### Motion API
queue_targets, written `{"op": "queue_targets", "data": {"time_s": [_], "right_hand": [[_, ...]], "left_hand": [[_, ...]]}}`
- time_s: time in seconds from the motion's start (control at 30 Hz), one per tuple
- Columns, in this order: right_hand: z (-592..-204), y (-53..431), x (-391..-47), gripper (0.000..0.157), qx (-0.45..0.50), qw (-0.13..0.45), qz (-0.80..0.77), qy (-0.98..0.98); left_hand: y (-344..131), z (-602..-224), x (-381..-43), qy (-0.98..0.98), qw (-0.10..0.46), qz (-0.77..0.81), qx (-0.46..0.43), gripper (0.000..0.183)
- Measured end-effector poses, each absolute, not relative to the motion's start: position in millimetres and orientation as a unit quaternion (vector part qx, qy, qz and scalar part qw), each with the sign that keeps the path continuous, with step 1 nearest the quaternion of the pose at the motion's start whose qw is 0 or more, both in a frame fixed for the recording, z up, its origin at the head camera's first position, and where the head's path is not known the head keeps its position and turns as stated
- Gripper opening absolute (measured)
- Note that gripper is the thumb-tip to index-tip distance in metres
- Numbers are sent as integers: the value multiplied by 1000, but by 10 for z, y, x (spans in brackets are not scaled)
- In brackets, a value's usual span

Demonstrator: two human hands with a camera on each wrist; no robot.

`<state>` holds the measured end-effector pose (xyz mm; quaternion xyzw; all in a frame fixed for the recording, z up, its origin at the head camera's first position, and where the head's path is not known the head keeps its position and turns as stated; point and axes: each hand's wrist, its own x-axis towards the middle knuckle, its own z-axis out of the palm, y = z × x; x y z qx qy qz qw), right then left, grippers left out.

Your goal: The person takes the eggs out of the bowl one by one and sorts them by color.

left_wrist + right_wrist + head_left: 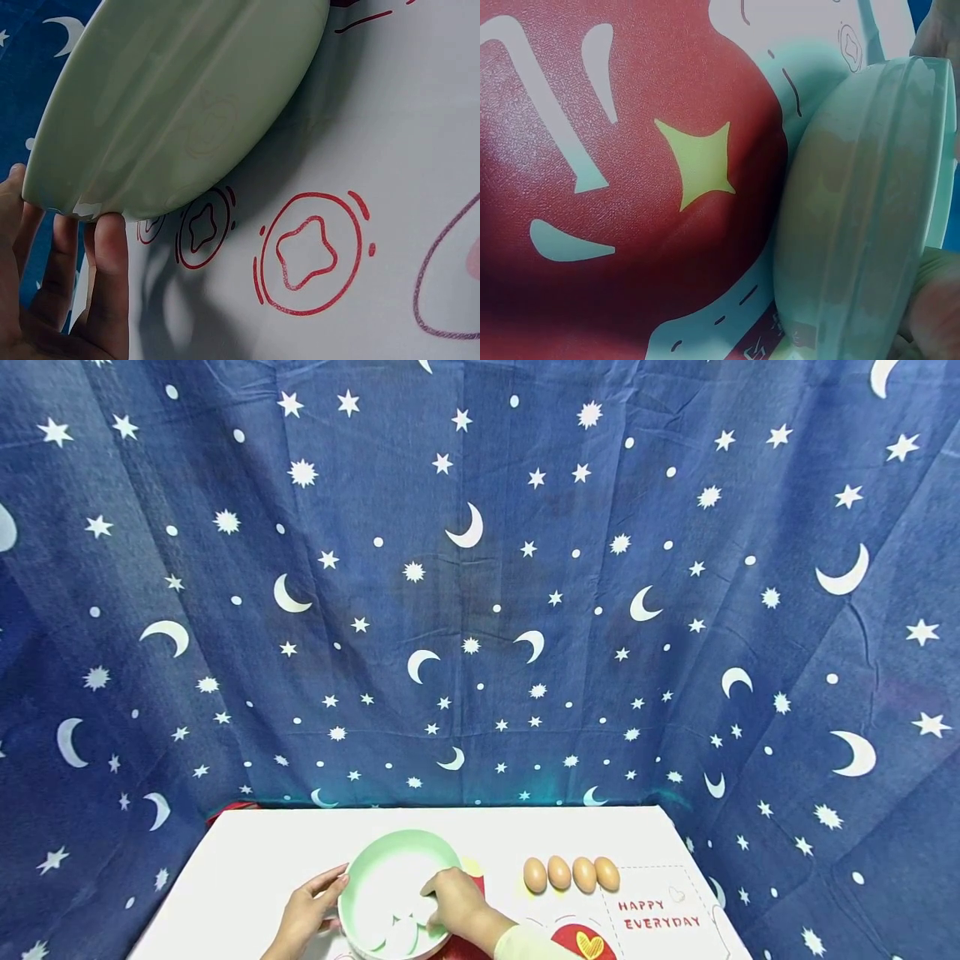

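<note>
A pale green bowl (pixel 360 887) stands near the table's front, left of center. At its left rim, my left hand (pixel 307 910) grips the edge; the left wrist view shows the fingertips (pixel 111 232) against the bowl's outer side. Several white rounded things (pixel 397 935) lie in the bowl, with green gaps between them. My right hand (pixel 461 906) reaches over the right rim into the bowl. Its thumb and fingers curve round one of these white things (pixel 424 908), partly hidden by the hand. In the right wrist view, the bowl's wall (pixel 840 202) hides most of that hand.
A row of several brown eggs (pixel 558 872) lies on the table, right of the bowl. The white table cover (pixel 300 835) bears red prints and lettering. Behind the table hangs a blue curtain (pixel 480 693) with white moons and stars.
</note>
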<state>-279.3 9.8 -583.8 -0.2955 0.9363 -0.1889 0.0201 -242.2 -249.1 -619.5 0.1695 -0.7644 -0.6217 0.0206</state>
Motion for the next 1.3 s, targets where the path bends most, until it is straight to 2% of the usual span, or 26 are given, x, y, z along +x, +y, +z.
{"op": "queue_targets", "data": {"time_s": [0.27,0.47,0.83,1.13,1.3], "right_hand": [[-5876,126,-2767,44,-313,-30,-215,925],[-5871,143,-2754,42,-318,-38,-246,915],[-5820,163,-2696,38,-261,70,-450,851],[-5740,203,-2572,35,-161,135,-631,747],[-5758,343,-2523,41,-97,184,-696,688]], "left_hand": [[-2488,-6195,-2423,-762,21,-626,168,53],[-2484,-6178,-2424,-759,20,-630,164,51],[-2475,-6166,-2418,-755,16,-633,170,53],[-2494,-6162,-2430,-761,18,-626,171,54],[-2499,-6161,-2440,-761,12,-624,176,55]]}}
